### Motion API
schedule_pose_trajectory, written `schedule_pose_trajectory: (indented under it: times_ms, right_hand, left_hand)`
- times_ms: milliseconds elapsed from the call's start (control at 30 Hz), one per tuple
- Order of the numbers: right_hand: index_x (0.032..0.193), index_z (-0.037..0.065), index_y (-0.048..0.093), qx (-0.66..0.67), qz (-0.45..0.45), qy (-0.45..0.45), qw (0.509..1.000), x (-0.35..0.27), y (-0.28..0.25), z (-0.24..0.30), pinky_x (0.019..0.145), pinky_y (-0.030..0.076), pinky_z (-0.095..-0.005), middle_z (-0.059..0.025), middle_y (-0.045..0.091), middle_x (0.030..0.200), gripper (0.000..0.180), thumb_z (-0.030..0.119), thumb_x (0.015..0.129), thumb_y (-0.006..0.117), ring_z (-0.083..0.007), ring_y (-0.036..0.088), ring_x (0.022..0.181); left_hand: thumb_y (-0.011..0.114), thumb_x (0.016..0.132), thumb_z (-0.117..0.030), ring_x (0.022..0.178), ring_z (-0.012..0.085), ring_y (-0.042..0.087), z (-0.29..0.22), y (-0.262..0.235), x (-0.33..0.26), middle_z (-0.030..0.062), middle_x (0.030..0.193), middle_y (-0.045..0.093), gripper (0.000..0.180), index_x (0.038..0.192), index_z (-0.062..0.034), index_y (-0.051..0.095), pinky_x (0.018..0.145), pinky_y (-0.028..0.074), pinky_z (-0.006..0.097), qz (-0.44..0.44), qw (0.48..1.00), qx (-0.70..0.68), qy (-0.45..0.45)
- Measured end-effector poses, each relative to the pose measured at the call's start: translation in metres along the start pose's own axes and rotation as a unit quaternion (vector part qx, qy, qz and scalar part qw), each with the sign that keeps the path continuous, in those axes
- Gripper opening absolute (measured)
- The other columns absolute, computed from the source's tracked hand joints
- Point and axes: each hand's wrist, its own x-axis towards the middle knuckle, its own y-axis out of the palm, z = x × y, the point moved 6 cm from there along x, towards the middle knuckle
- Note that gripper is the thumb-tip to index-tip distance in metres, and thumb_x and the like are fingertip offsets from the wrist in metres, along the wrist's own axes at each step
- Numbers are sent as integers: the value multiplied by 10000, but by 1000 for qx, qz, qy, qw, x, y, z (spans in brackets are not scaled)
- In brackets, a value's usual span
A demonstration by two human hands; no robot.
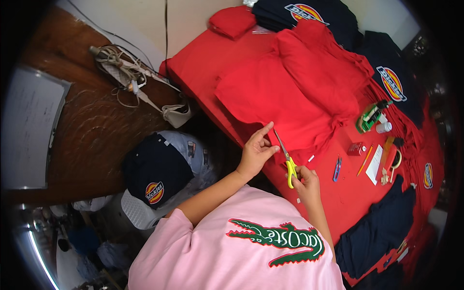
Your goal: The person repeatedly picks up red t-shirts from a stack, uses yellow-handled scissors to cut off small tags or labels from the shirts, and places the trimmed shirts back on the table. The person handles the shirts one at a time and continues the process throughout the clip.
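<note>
My right hand (307, 183) is closed around the yellow handles of a pair of scissors (290, 166). Their narrow metal blades look nearly together and point away from me, toward the left hand. My left hand (256, 153) has its forefinger and thumb stretched apart on either side of the blade tips, the other fingers partly curled; I see nothing held in it. Just beyond both hands lies a heap of red cloth (280, 92), its near edge hanging close to the left fingertips. Whether the left forefinger touches the cloth I cannot tell.
On the red-covered table (319, 212) lie blue thread snips (337, 169), an orange pencil (365, 160), a green tool (369, 117) and a roll of tape (396, 158). Dark printed garments (377, 232) border it. A white plastic chair (135, 210) with clothes stands left.
</note>
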Motion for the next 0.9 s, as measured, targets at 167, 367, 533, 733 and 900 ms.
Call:
schedule_pose_trajectory:
  times_ms: [167, 367, 533, 733, 900]
  right_hand:
    - [990, 30, 679, 284, -7, 151, 947, 10, 27, -16, 713, 462, -286, -37, 693, 775, 146, 138, 958, 771, -118, 597, 674]
    - [1123, 19, 623, 457, -50, 216, 861, 43, 51, -17, 705, 494, -221, -8, 688, 886, 246, 20, 929, 773, -79, 653, 798]
    - [1101, 28, 616, 374, -75, 208, 901, 35, 20, 10, 712, 487, -216, 4, 672, 873, 285, -27, 883, 790, -74, 630, 768]
    - [988, 55, 588, 232, -81, 213, 946, 8, 0, -2, 681, 456, -224, 29, 643, 797, 240, -59, 886, 773, -46, 565, 745]
    - [1021, -2, 666, -63, -113, 252, 959, 4, 11, -4, 647, 509, -344, -95, 701, 782, 203, 3, 845, 767, -185, 659, 690]
  left_hand:
    - [715, 920, 116, 1011, 104, 672, 7, 4, -13, 95, 1380, 622, 899, 1676, -59, 261, 961, 554, 278, 39, 986, -111, -115]
    - [764, 966, -69, 1407, 209, 510, 31, 3, 4, 123, 1595, 465, 850, 1670, -59, 288, 1160, 436, 331, 128, 982, 40, -134]
    - [612, 1090, -335, 1537, 237, 378, 42, -94, 74, 143, 1654, 428, 642, 1607, -18, 401, 1260, 301, 362, -131, 990, 12, -42]
    - [611, 980, 91, 1283, 174, 592, 25, -216, 143, 118, 1404, 601, 581, 1538, -20, 491, 1107, 471, 307, -225, 969, -98, 31]
    - [649, 897, 164, 1186, 157, 623, -11, -213, 146, 166, 1470, 536, 893, 1668, -101, 285, 1043, 524, 307, -128, 991, -34, 24]
